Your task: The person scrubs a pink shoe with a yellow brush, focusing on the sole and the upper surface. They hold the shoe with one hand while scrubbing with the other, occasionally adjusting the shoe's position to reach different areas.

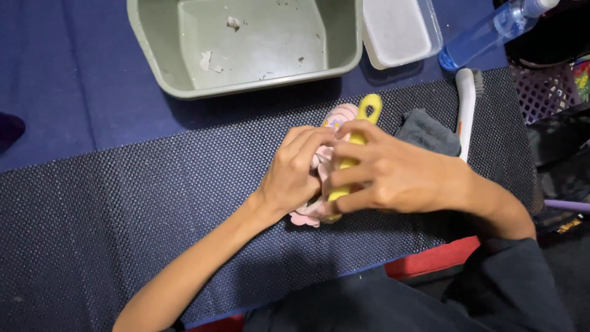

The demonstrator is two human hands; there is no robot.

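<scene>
Together, both of my hands work over one small pink shoe [319, 212] at the middle of the dark mesh mat [123, 203] on the table. My left hand [295, 172] curls tight around the shoe, fingers closed on its upper side. My right hand [387, 172] grips one yellow brush [362, 123], its looped handle end poking out above my fingers, the brush pressed against the shoe. Beyond the mat sits one green basin [246, 43] with a few pale scraps on its floor, and beside it one white rectangular tub [399, 31]. One blue spray bottle [485, 31] lies at the far right. One grey cloth [427, 132] and one white brush [466, 110] rest just beside my right hand.
</scene>
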